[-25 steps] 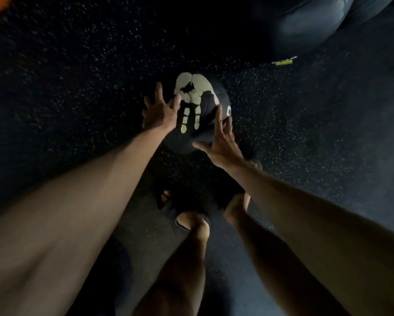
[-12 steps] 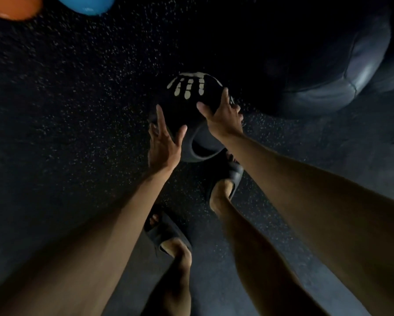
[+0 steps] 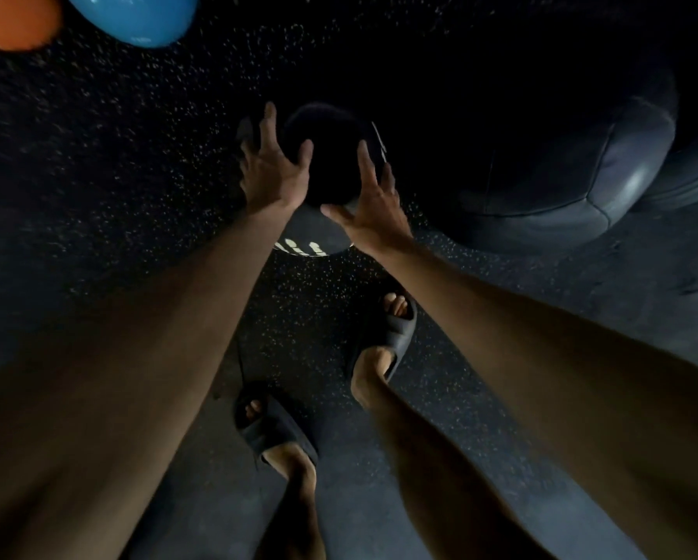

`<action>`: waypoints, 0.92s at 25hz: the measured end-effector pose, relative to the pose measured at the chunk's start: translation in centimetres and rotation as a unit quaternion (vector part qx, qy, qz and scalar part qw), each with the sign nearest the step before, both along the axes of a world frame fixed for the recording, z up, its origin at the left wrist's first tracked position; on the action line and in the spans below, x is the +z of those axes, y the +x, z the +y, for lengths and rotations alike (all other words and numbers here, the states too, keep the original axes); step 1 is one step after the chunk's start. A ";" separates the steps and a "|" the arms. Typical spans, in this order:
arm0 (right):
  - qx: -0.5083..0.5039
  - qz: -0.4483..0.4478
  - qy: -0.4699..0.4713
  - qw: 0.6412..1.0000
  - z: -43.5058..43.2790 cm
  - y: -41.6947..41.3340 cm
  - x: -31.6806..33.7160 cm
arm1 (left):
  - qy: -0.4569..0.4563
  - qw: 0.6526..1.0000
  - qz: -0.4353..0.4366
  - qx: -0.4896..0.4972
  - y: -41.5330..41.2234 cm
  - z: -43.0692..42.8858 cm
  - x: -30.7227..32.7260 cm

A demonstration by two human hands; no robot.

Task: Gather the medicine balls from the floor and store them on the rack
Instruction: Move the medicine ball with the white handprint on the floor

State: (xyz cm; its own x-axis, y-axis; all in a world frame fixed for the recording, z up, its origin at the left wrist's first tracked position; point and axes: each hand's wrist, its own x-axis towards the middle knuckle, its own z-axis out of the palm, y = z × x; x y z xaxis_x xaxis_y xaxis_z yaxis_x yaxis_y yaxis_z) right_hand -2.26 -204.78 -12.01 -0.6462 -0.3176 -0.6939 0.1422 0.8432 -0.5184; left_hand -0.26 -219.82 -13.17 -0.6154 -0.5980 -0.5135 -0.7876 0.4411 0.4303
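Both hands are clasping a black medicine ball (image 3: 327, 163).
Left hand (image 3: 272, 175) and right hand (image 3: 373, 214) are pressing its sides, fingers spread, above the speckled floor (image 3: 137, 163).

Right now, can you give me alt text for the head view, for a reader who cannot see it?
Seen from above in dim light, the left hand and right hand press on either side of a black medicine ball above a dark speckled floor. A larger dark ball lies to the right, a blue ball and an orange ball top left.
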 end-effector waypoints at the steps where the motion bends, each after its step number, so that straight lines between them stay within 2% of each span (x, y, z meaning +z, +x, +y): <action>1: 0.003 -0.009 0.002 1.000 -0.5 -1.2 -0.7 | -0.016 1.000 -0.013 -0.006 0.4 -0.2 -0.1; 3: 0.005 -0.033 0.014 0.999 -1.5 -2.9 -2.3 | -0.019 0.998 -0.049 0.036 1.2 -1.8 -0.4; 6: 0.034 -0.118 -0.007 0.992 -2.0 -3.3 -3.6 | 0.034 0.982 -0.125 0.139 2.4 -5.4 -1.3; 9: 0.031 -0.164 -0.038 0.985 0.8 -2.3 -4.4 | 0.095 0.979 -0.087 0.159 3.9 -4.8 -1.6; 13: -0.038 -0.222 -0.089 0.970 1.6 -1.4 -4.5 | 0.023 0.985 -0.067 0.159 2.6 -3.5 -2.2; 16: -0.136 -0.228 -0.062 0.962 -0.3 -1.2 -4.6 | 0.007 0.987 -0.108 0.119 0.3 -4.3 -2.5; 20: -0.179 -0.230 -0.076 0.954 -0.1 0.7 -4.1 | 0.013 0.993 -0.102 0.056 1.0 -4.6 -2.5; 22: -0.234 -0.251 -0.092 0.935 -0.1 1.8 -4.3 | -0.004 0.994 -0.107 -0.002 -0.3 -4.4 -2.6; 23: -0.273 -0.280 -0.112 0.913 -0.2 1.8 -4.4 | -0.021 0.994 -0.106 -0.033 -1.4 -4.2 -2.5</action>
